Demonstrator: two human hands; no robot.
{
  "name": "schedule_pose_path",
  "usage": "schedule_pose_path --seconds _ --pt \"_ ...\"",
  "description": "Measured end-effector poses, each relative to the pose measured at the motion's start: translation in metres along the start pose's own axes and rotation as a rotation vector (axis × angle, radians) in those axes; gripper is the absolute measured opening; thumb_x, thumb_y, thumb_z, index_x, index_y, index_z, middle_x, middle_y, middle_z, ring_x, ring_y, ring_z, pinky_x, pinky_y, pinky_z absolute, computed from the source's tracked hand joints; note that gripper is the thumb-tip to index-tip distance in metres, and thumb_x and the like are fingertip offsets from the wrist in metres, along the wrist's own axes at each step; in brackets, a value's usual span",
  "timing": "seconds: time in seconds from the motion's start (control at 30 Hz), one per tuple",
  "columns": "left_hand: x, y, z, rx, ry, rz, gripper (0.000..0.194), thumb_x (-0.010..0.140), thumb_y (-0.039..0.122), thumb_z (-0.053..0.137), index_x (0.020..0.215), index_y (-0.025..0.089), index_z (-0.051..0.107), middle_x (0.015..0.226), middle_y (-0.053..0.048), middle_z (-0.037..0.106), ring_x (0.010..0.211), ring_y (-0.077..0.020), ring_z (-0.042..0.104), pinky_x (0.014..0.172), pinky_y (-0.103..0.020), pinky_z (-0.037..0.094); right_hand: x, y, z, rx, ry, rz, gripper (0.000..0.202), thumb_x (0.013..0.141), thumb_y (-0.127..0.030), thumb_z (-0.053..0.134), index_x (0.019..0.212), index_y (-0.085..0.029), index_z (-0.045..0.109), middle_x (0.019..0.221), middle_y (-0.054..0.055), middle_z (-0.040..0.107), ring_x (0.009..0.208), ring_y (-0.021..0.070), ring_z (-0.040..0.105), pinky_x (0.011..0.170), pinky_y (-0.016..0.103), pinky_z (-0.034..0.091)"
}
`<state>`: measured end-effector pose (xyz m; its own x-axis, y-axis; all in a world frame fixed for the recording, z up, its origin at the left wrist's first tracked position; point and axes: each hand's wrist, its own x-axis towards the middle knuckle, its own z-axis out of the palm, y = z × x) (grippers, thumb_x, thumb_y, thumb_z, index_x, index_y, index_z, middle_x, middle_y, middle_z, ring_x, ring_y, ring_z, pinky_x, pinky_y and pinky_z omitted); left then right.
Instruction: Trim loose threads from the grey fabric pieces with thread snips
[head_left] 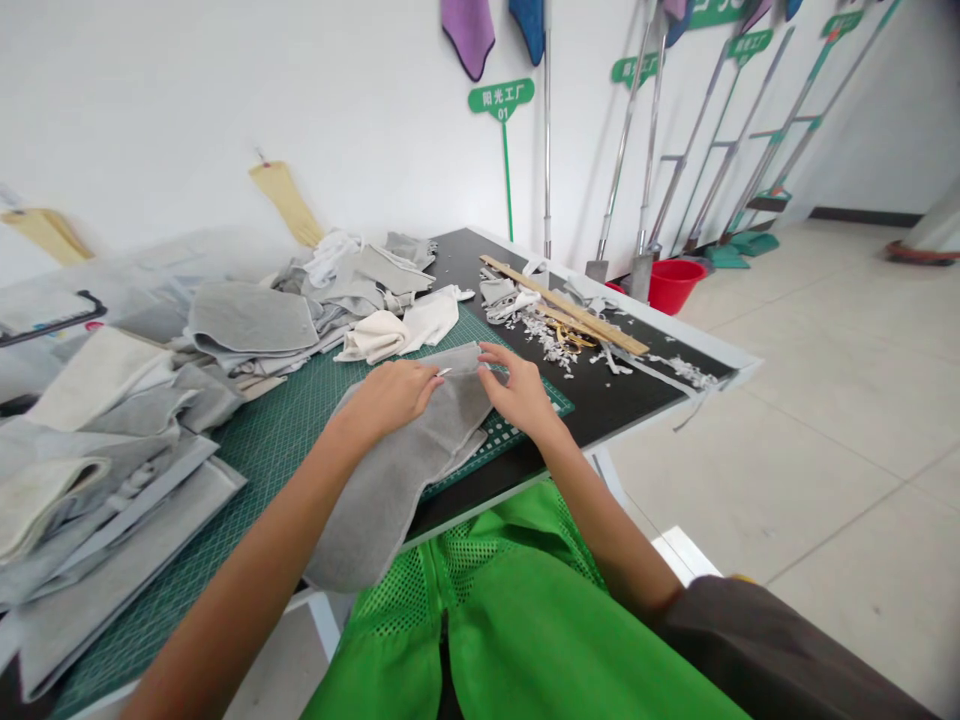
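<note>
A grey cloth piece (390, 480) lies on the green cutting mat (277, 430), and its lower part hangs over the table's front edge. My left hand (394, 395) rests over the cloth near its upper edge, fingers closed. Between its thumb and forefinger pokes a small white pointed piece (445, 372), too small to name. At the cloth's upper right corner, my right hand (519, 392) pinches the edge between thumb and fingers. Part of the cloth's edge is hidden behind both hands.
Grey and off-white cloths (251, 320) are heaped at the back and left. To the right lie wooden strips (570, 308) among white scraps (551, 340). A red bucket (673, 285) and several mops and brooms stand along the wall beyond.
</note>
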<state>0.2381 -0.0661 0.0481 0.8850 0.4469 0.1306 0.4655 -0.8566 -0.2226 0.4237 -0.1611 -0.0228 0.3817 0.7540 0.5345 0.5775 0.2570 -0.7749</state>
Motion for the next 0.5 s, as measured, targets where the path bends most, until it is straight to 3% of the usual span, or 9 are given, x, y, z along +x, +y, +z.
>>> schedule_pose_path --seconds 0.1,0.23,0.37,0.5 --pt "0.000 -0.016 0.001 0.036 0.019 -0.082 0.045 0.103 0.040 0.033 0.122 0.014 0.065 0.113 -0.015 0.072 0.107 -0.0285 0.067 0.092 -0.038 0.049 0.000 -0.001 -0.001 0.000 -0.003 0.007 0.041 0.089 -0.021 0.059 0.129 -0.017 0.062 0.115 0.010 0.075 0.101 0.0220 0.070 0.095 0.038 0.053" --pt "-0.025 -0.049 0.002 0.090 0.008 -0.216 0.049 0.100 0.044 0.037 0.126 0.011 0.063 0.117 -0.018 0.071 0.107 -0.0313 0.067 0.090 -0.040 0.050 0.000 -0.001 0.000 -0.011 0.000 0.011 0.041 0.089 -0.021 0.059 0.129 -0.018 0.062 0.115 0.009 0.075 0.098 0.0214 0.070 0.094 0.037 0.053" --pt "-0.073 -0.084 -0.005 0.103 -0.063 -0.248 0.051 0.101 0.044 0.033 0.114 0.010 0.069 0.105 -0.015 0.075 0.096 -0.0317 0.070 0.086 -0.041 0.052 0.000 -0.002 0.000 -0.018 -0.001 0.013 0.041 0.089 -0.022 0.058 0.130 -0.019 0.061 0.115 0.008 0.075 0.082 0.0181 0.070 0.090 0.036 0.054" --pt "-0.134 -0.094 -0.012 0.064 -0.060 -0.233 0.054 0.101 0.051 0.031 0.122 0.015 0.065 0.114 -0.009 0.074 0.099 -0.0286 0.070 0.090 -0.041 0.053 -0.001 -0.001 0.000 -0.025 0.001 0.015 0.042 0.089 -0.023 0.058 0.131 -0.019 0.060 0.114 0.007 0.075 0.058 0.0124 0.059 0.083 0.035 0.055"
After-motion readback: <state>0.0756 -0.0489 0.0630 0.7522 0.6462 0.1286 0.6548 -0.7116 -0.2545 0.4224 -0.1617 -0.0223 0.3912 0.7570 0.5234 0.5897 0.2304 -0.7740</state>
